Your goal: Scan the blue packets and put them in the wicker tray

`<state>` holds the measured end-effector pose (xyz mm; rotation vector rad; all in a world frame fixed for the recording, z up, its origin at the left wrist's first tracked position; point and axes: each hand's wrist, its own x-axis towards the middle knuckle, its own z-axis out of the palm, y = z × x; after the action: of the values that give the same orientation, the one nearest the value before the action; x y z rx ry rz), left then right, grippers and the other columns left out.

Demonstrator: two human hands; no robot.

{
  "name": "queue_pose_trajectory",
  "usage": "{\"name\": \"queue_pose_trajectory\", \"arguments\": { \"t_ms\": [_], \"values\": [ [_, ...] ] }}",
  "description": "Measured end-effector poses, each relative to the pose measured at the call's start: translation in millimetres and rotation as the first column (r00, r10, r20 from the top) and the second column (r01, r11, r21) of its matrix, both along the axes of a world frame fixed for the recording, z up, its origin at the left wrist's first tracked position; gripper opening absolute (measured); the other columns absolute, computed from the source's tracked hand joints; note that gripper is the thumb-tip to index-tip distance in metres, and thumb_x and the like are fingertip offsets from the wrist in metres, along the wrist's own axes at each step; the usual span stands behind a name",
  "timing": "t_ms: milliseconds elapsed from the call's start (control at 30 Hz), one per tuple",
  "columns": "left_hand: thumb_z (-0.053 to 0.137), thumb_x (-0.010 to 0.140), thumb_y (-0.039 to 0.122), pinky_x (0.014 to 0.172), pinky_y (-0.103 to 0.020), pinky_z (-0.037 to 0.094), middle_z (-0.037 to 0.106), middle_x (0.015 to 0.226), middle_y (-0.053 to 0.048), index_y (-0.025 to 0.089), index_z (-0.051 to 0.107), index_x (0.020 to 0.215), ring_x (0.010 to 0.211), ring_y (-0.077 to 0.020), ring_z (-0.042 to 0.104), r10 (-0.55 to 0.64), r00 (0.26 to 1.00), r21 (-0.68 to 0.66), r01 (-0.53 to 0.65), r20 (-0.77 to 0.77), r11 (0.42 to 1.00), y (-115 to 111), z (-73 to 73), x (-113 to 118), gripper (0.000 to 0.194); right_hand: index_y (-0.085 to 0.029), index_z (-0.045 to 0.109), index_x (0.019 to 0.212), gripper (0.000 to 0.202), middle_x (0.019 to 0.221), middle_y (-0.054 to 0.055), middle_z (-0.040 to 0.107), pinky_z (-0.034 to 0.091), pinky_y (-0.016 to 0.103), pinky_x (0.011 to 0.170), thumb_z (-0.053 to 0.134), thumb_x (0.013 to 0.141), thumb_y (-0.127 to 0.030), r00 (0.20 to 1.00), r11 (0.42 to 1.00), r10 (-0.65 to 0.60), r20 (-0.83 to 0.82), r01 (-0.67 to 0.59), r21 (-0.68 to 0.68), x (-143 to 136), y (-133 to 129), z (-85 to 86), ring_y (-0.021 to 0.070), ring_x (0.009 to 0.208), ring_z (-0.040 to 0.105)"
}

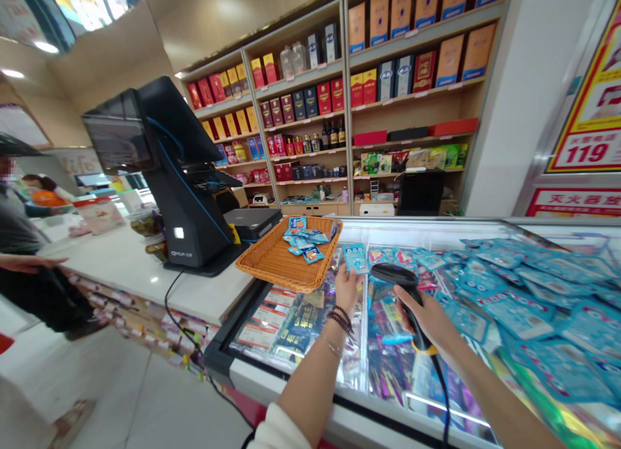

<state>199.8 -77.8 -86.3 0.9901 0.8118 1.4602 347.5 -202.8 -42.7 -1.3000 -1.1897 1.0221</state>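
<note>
My left hand (345, 287), with beaded bracelets at the wrist, holds a small blue packet (356, 257) over the glass top of a freezer. My right hand (418, 310) is wrapped round the handle of a black barcode scanner (395, 273), whose head points left towards the packet. Just left of my left hand, an orange wicker basket (264, 257) holds several small blue packets (301, 240) at its right side. A large heap of blue packets (519, 281) lies to the right of the scanner.
A black register (182, 203) stands on the white counter (204, 297) at left, its cable hanging over the edge. Beside the basket sits a dark box (252, 221). Shelves (305, 122) of boxes and bottles line the back wall. A person's hand (33, 262) shows at far left.
</note>
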Motion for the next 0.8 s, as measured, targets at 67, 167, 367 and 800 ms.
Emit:
{"name": "queue_pose_trajectory", "arguments": {
  "t_ms": [67,167,367,800],
  "values": [
    [0.078,0.091,0.037,0.108,-0.045,0.057,0.08,0.104,-0.009,0.019,0.072,0.111,0.104,-0.0236,0.078,0.004,1.0,0.002,-0.004,-0.005,1.0,0,-0.1,0,0.027,-0.024,0.059,0.061,0.057,0.041,0.0,0.056,0.04,0.027,0.039,0.069,0.079,-0.076,1.0,1.0,0.003,-0.003,-0.003,0.0,1,1,-2.1,0.0126,0.034,0.048],
    [0.077,0.092,0.038,0.107,-0.045,0.058,0.081,0.103,-0.01,0.019,0.072,0.109,0.103,-0.0234,0.078,0.018,1.0,-0.007,-0.018,-0.021,1.0,0,0.3,0,0.026,-0.023,0.059,0.061,0.057,0.042,-0.001,0.056,0.04,0.027,0.038,0.07,0.079,-0.076,1.0,1.0,0.005,-0.017,-0.005,-0.003,2,2,-5.4,0.0123,0.034,0.048],
    [0.082,0.086,0.04,0.106,-0.045,0.059,0.081,0.105,-0.012,0.02,0.073,0.108,0.109,-0.0276,0.078,0.027,0.997,-0.018,-0.028,-0.074,0.999,-5,7.0,0,0.031,-0.024,0.057,0.067,0.055,0.047,-0.004,0.056,0.037,0.026,0.034,0.076,0.071,-0.076,0.983,0.996,-0.075,-0.168,0.08,0.023,2,3,-5.0,0.0108,0.032,0.046],
    [0.088,0.071,0.048,0.089,-0.049,0.064,0.074,0.072,-0.005,0.021,0.07,0.073,0.08,-0.0282,0.077,-0.259,0.947,0.003,0.265,-0.189,0.964,7,8.1,98,0.033,-0.025,0.058,0.076,0.06,0.05,-0.005,0.059,0.035,0.025,0.032,0.085,0.058,-0.075,0.822,0.849,-0.474,-0.317,0.521,0.083,144,-57,27.3,0.0108,0.032,0.047]
  ]
}}
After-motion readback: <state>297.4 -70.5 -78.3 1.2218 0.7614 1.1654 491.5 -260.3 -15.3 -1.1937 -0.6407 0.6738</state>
